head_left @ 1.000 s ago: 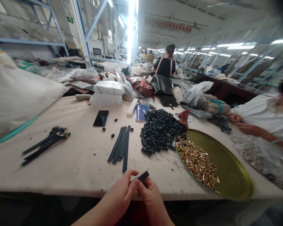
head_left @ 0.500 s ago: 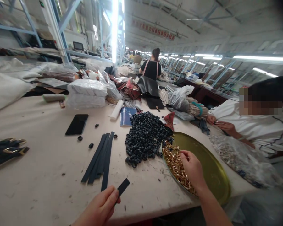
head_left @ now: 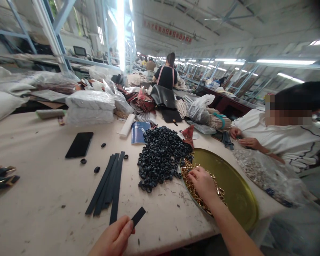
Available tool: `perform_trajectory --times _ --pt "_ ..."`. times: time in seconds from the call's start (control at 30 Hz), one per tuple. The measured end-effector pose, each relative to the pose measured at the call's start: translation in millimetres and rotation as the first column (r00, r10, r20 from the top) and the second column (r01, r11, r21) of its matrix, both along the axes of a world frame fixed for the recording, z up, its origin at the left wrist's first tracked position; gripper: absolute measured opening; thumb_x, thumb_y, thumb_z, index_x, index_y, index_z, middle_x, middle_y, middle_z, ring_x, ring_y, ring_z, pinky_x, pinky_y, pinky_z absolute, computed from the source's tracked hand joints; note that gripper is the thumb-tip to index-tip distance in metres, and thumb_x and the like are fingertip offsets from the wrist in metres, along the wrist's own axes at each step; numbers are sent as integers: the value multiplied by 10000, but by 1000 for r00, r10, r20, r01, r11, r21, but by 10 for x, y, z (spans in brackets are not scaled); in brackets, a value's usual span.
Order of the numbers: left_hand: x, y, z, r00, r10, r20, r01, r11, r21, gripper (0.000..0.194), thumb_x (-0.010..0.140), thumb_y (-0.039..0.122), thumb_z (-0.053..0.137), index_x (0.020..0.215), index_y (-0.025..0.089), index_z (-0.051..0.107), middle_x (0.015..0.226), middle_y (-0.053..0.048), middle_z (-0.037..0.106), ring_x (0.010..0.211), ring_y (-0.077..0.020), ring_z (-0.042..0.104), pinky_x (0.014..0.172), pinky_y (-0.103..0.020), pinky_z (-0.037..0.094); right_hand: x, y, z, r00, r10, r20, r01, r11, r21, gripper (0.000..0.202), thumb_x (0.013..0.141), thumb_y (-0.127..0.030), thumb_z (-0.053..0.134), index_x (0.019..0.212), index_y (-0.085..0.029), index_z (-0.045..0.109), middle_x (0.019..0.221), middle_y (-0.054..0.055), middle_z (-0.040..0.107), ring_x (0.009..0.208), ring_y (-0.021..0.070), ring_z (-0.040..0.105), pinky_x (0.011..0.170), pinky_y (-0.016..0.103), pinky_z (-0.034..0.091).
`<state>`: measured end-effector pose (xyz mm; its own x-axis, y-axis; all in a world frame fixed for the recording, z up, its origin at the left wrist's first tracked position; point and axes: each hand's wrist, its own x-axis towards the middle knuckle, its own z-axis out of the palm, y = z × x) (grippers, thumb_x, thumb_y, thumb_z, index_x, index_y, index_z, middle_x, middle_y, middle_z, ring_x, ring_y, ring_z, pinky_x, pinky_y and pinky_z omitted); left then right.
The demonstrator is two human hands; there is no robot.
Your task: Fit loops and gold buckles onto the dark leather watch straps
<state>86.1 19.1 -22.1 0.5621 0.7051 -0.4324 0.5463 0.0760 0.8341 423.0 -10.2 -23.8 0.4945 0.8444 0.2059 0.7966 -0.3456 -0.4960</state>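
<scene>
Near the table's front edge, my left hand point(head_left: 116, 235) pinches a short dark strap point(head_left: 139, 216) between thumb and fingers, its free end pointing up and right. My right hand point(head_left: 204, 183) reaches into a heap of small gold metal buckles point(head_left: 192, 195) on a round olive-gold tray point(head_left: 237, 193). Its fingertips are drawn together among the pieces, and whether they grip one is hidden. Beside the tray lies a large pile of small dark loops point(head_left: 160, 158). Several long dark straps point(head_left: 104, 188) lie left of that pile, one running down close behind my left hand.
A black phone point(head_left: 79, 145), a few loose loops point(head_left: 96, 169) and dark straps with gold buckles point(head_left: 2, 179) lie on the left. Wrapped white bundles point(head_left: 90, 106) and a blue booklet point(head_left: 140, 132) are farther back. At right a co-worker's hands point(head_left: 246, 142) work above a plastic bag point(head_left: 266, 177).
My right hand has moved left and deeper into the gold buckles. My left hand keeps its hold on the strap. The whole view has shifted slightly.
</scene>
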Motion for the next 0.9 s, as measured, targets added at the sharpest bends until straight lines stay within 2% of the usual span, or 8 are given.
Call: perform_trajectory --times 0.13,0.2,0.33,0.4,0.53,0.67,0.8,0.9 --pt "27 -81 117 999 -32 28 30 996 78 327 805 442 347 710 176 510 667 -3 529 678 -164 507 633 -236 370 -326 -173 156 990 14 -141 -8 999 39 258 785 -384 480 714 -174 613 689 27 558 655 171 513 614 287 393" --pt "71 -134 251 996 -46 80 37 994 105 289 791 430 404 750 169 521 663 9 519 651 -150 485 596 -226 351 -682 -277 217 913 77 -402 -50 996 76 317 798 -451 452 726 -175 591 585 -13 509 538 135 467 526 254 383" --pt "163 -258 483 968 35 248 -60 994 94 258 769 375 471 857 145 547 712 0 538 677 -144 475 604 -218 357 -1565 -499 265 333 192 -923 -8 980 201 285 712 -461 596 718 -177 575 589 -33 479 513 99 406 516 231 366" --pt "151 -343 508 950 100 296 -128 989 76 255 776 372 470 829 134 543 720 -12 544 683 -144 477 602 -219 364 -1922 -600 245 236 199 -951 3 979 205 285 696 -451 623 720 -170 586 583 -30 482 525 100 404 528 228 358" --pt "-10 -541 432 928 163 336 -208 973 104 252 798 376 453 796 136 532 737 -22 561 705 -145 491 650 -227 380 -2282 -750 151 336 182 -924 -24 983 184 325 729 -478 573 652 -163 557 531 -36 460 506 99 387 510 229 329" --pt "-179 -612 343 941 183 285 -244 950 195 186 783 314 453 759 144 526 695 0 544 677 -137 480 651 -229 377 -2299 -888 177 466 230 -854 -220 965 140 392 744 -517 514 558 -173 517 473 -44 424 462 101 386 467 232 312" --pt "-247 -592 315 966 114 233 -144 983 117 183 738 279 472 788 132 569 679 17 533 665 -131 471 617 -220 361 -2227 -1000 287 612 400 -682 -328 913 242 197 744 -363 577 815 -190 638 870 38 588 746 160 532 654 260 412" --pt "-261 -601 349 975 46 219 -52 998 21 215 750 287 459 848 143 584 602 44 477 590 -108 433 565 -207 331 -2211 -1014 261 592 364 -719 -292 928 230 313 708 -298 631 1005 -210 592 873 27 603 709 149 541 647 265 431"
